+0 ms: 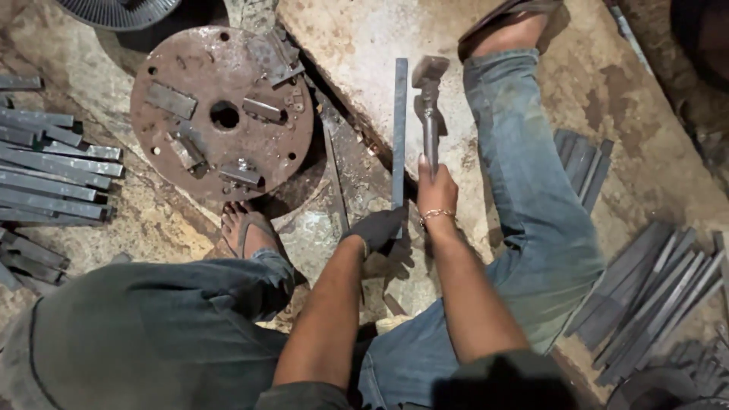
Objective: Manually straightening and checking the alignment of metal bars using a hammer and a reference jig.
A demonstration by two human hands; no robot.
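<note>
Gloved left hand (377, 230) clamped on the near end of a long flat grey metal strip (399, 129), laid lengthwise on the pale stone slab (357, 45). Just beside, bare right hand (437, 191) with a wrist chain, fingers wrapped tight round the handle of a steel hammer (430, 95), head over the slab next to the strip. Farther left, rusty round iron disc (222, 114) with a centre hole; stacked grey metal bars (53, 167) beyond.

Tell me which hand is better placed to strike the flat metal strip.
The right hand. It grips the hammer, whose head sits just beside the upper part of the metal strip. The gloved left hand is occupied pinning the strip's near end against the stone slab.
</note>
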